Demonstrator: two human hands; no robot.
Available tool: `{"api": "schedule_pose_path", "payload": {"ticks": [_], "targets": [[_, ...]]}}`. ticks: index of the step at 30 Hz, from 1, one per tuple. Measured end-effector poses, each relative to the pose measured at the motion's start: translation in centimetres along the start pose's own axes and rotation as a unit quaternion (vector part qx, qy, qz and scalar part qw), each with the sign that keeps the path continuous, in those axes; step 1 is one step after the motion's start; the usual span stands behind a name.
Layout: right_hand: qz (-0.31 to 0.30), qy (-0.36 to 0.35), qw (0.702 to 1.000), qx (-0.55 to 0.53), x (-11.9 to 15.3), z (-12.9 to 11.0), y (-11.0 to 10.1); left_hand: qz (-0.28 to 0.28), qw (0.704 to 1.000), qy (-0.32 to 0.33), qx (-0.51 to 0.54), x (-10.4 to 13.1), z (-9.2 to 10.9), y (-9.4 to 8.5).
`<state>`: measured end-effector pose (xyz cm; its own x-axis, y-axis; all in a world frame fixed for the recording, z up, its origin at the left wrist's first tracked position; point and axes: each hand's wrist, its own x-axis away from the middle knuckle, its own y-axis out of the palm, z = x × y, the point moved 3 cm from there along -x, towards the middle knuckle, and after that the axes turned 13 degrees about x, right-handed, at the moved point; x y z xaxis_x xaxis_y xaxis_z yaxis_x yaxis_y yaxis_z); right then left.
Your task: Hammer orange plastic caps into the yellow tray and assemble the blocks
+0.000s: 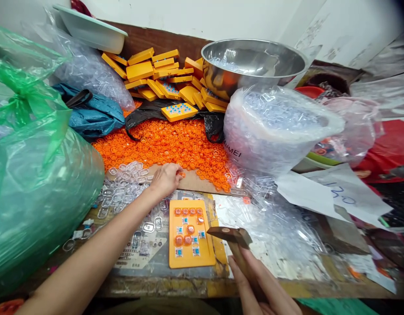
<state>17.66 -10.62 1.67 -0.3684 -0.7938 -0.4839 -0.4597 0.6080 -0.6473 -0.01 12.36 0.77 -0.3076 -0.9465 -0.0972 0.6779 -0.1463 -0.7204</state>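
At six o'clock, the flat yellow plastic board (203, 259) looks over half filled — eight translucent orange caps (190, 229) on, six blue fittings (196, 251) bare. At its eleven, the left hand (165, 178) pinches an orange plastic piece (182, 174); at four, the right hand (270, 284) grips a brown, wooden-handled hammer (233, 235).

The single head-worn camera looked forward and down from above the near side of the yellow panel (188, 252). It sat close over the tabletop (139, 285), its wide view reaching past the panel to the wall (189, 17) behind it.
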Motion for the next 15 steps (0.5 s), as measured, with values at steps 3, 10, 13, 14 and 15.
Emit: {"api": "schedule_pose_path", "payload": {"ticks": [3, 10, 13, 14, 15], "targets": [[-0.016, -0.036, 0.999, 0.013, -0.5, 0.1, -0.1, -0.01, 1.0, 0.007, 0.015, 0.3, 0.0, 0.0], [-0.028, -0.082, 0.996, 0.027, -0.5, 0.4, -0.1, 0.005, 0.998, 0.063, 0.01, 0.3, -0.1, 0.2], [-0.034, -0.083, 0.996, 0.029, -0.1, 0.8, 0.1, 0.019, 0.994, 0.106, 0.016, 3.6, 2.0, -0.2], [-0.036, -0.089, 0.995, 0.027, 0.0, 0.9, 0.1, 0.019, 0.991, 0.128, 0.025, 5.2, 3.0, -0.3], [-0.039, -0.098, 0.994, 0.025, 0.1, 0.9, 0.2, 0.015, 0.987, 0.156, 0.038, 6.9, 4.0, -0.3]]}}
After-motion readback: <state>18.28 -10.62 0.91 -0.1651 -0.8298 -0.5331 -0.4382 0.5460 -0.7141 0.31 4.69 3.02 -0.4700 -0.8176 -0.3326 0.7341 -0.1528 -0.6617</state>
